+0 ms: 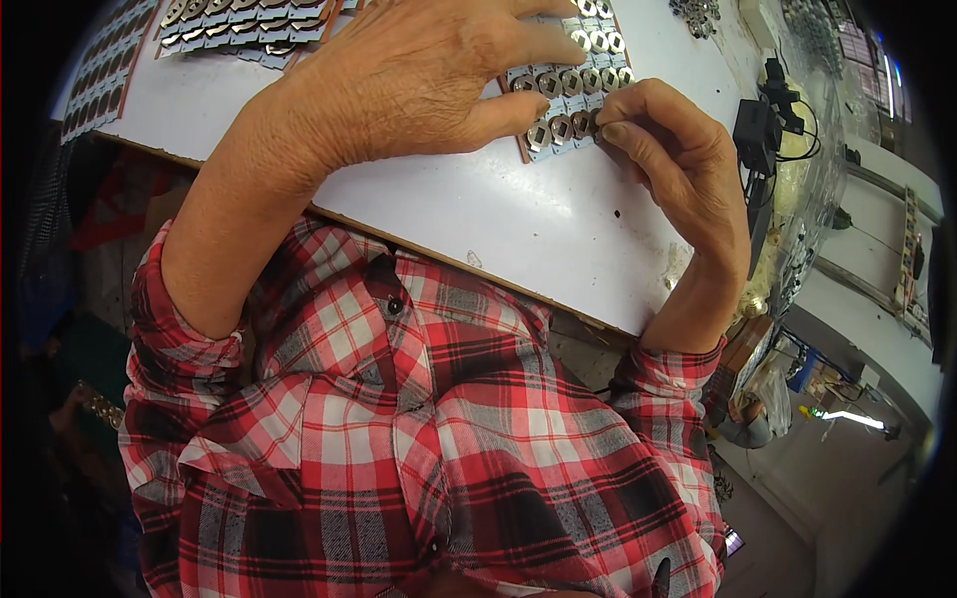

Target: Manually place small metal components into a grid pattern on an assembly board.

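Note:
A light-blue panel (565,107) with rows of round silver metal pieces, like coin-cell holders, lies on the white table. My left hand (419,85) reaches over it from the left with fingers spread, the thumb tip at the panel's left edge and a finger across its upper rows. At the panel's near right corner, my right hand (673,149) has thumb and forefinger pinched together by the end of the nearest row. Whatever sits between those fingertips is mostly hidden.
Stacked similar panels (234,28) lie at the far left, with another panel (105,75) at the table's left edge. Loose small metal parts (696,15) form a pile at the back. Black adapters with cables (760,135) and clear plastic bags (812,169) line the right side.

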{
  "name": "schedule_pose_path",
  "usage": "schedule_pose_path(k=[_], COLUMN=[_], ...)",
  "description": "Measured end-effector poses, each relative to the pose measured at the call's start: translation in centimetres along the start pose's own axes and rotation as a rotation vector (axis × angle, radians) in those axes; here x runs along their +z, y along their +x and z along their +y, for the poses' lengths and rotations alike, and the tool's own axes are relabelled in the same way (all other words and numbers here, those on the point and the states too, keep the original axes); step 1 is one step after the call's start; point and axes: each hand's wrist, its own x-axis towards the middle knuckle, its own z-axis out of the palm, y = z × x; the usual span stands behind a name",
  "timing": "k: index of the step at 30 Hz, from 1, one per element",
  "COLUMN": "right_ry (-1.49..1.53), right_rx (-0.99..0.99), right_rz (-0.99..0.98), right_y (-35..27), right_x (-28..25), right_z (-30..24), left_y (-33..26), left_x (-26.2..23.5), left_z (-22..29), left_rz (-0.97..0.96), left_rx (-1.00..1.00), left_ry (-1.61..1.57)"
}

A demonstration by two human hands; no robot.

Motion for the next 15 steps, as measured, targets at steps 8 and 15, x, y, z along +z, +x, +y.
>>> schedule_pose_path(k=[8, 15], right_ry=[0.036, 0.003], right_rx=[0.008, -0.037], right_rz=[0.074, 0.014], right_y=[-0.4, -0.3], right_x=[0.1, -0.1], right_z=[0.5, 0.2], left_y=[0.3, 0.9], left_x=[-0.7, 1.1], left_z=[0.8, -0.4], left_rz=[-0.028, 0.373], left_rx=[-0.016, 0.38], left_ry=[-0.008, -0.16])
